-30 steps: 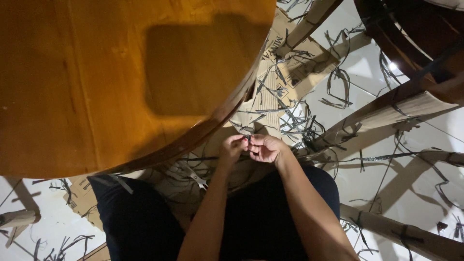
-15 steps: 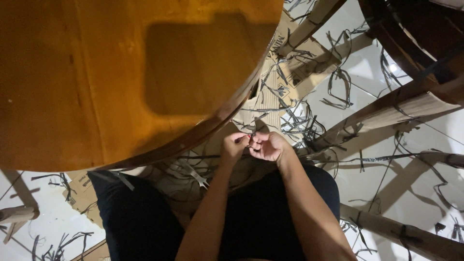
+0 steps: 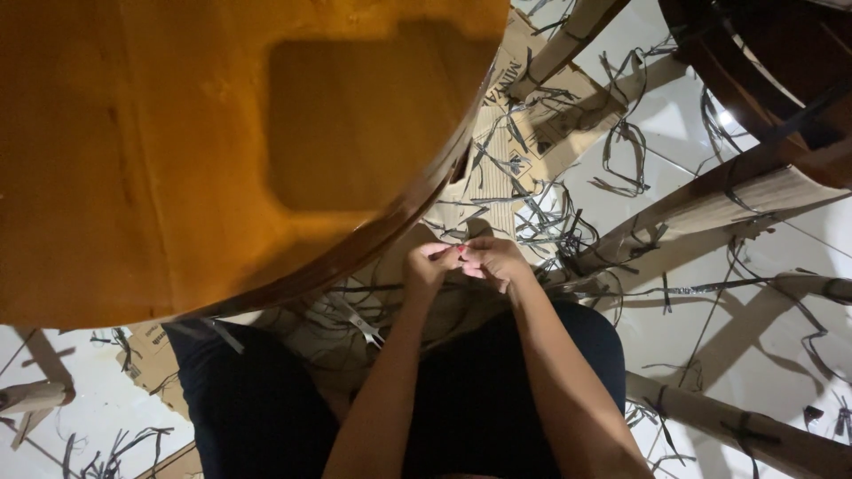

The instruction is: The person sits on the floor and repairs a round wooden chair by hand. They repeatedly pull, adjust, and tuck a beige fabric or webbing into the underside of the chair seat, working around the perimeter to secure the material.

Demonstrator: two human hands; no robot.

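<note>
A broad round wooden tabletop (image 3: 177, 151) fills the view from nine o'clock up to twelve, its dark curved rim sweeping down toward the centre. Just below that rim, near the middle of the picture, the two hands meet above the person's dark-clothed lap (image 3: 461, 399).

The left hand (image 3: 429, 266) sits at about the centre, its fingers curled in and pinched together at the tips. The right hand (image 3: 493, 259) lies just beside it toward three o'clock, fingers likewise drawn together, and the fingertips of both hands touch at one spot. Between them they nip something very small; it looks like the end of a thin dark strip (image 3: 461, 252), but it is too small and too shadowed to tell its shape. Its long axis and which way it points cannot be made out from here.

Beyond the hands, toward twelve and one o'clock, flattened cardboard (image 3: 506, 151) lies on the pale tiled floor (image 3: 674, 160), strewn with loose dark strips (image 3: 550, 222). A metal tool with two prongs (image 3: 359, 321) rests at about seven o'clock from the hands, near the lap. Toward three o'clock, long brown cardboard tubes (image 3: 710, 208) run slanting across the floor, and a dark wooden chair (image 3: 754, 62) stands at two o'clock.
</note>
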